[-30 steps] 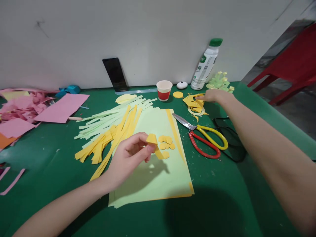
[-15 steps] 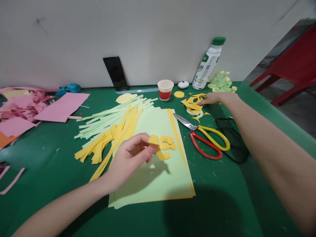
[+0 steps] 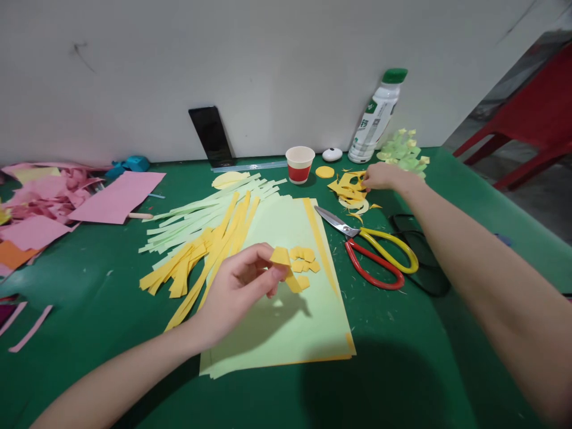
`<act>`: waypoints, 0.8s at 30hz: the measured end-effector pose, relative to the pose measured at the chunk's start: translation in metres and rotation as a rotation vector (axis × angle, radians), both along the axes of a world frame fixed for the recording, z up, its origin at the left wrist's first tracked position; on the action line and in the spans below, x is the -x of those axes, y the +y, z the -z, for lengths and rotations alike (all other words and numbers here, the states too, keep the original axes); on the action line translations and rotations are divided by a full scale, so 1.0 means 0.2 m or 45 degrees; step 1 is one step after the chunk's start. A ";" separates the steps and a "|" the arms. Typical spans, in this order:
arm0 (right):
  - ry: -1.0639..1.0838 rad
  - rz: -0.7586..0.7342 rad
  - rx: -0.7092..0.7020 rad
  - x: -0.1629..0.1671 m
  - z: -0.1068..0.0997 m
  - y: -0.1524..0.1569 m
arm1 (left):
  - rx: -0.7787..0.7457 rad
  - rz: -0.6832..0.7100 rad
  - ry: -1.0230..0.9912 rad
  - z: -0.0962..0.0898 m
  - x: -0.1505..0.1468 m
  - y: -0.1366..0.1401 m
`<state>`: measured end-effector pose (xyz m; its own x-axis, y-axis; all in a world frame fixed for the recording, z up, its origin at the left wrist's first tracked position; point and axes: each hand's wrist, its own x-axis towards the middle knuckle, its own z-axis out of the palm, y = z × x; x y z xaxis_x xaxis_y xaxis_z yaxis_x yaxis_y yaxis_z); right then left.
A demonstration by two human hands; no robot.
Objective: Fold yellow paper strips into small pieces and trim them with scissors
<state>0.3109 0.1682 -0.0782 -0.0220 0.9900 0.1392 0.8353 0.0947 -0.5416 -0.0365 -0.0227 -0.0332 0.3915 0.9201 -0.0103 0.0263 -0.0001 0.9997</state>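
Note:
My left hand (image 3: 243,286) pinches a folded yellow paper strip (image 3: 281,257) between thumb and fingers, above a stack of light green paper (image 3: 268,339). Several small yellow folded paper pieces (image 3: 304,254) lie on the sheet just beyond it. At the back right, my right hand (image 3: 384,177) has its fingers drawn together at the edge of a pile of yellow paper scraps (image 3: 346,190), closed on a scrap there; the fingertips are partly hidden. Scissors (image 3: 353,231) with one red and one yellow handle lie half open between the stack and my right forearm.
Yellow strips (image 3: 223,238) and pale green strips (image 3: 179,223) fan out left of the stack. A paper cup (image 3: 300,165), a phone (image 3: 210,137), a bottle (image 3: 375,119) and a green paper flower cluster (image 3: 404,152) stand along the wall. Pink paper (image 3: 118,196) lies left, a black cord (image 3: 429,280) right.
My right hand has shifted slightly left at the scraps, and its fingers have drawn together. My left hand keeps the yellow strip in the same place; the view has moved a little.

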 end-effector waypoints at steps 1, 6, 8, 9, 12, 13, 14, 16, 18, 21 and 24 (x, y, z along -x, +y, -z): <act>-0.054 0.025 0.059 0.01 -0.01 -0.01 | 0.004 0.002 -0.008 0.00 0.00 0.00; -0.346 0.104 0.229 0.07 -0.05 -0.07 | 0.024 0.014 -0.023 0.01 0.00 0.00; -0.412 0.122 0.244 0.08 -0.06 -0.09 | 0.027 0.020 -0.029 0.01 0.00 0.00; -0.436 0.130 0.247 0.09 -0.07 -0.09 | 0.026 0.024 -0.034 0.01 0.00 0.00; -0.475 0.159 0.241 0.10 -0.09 -0.11 | 0.024 0.020 -0.033 0.00 0.00 0.00; -0.478 0.175 0.235 0.10 -0.10 -0.11 | 0.024 0.015 -0.029 0.00 0.00 0.00; -0.477 0.192 0.228 0.10 -0.10 -0.10 | 0.022 0.012 -0.026 0.00 0.00 0.00; -0.467 0.235 0.211 0.11 -0.10 -0.09 | 0.019 0.015 -0.025 0.00 -0.01 0.00; -0.453 0.286 0.194 0.12 -0.10 -0.07 | 0.022 0.020 -0.034 0.00 -0.01 0.00; -0.424 0.341 0.153 0.13 -0.10 -0.08 | 0.036 0.010 -0.049 0.01 -0.01 0.00; -0.382 0.350 0.090 0.14 -0.14 -0.13 | 0.031 0.004 -0.035 0.00 -0.01 0.00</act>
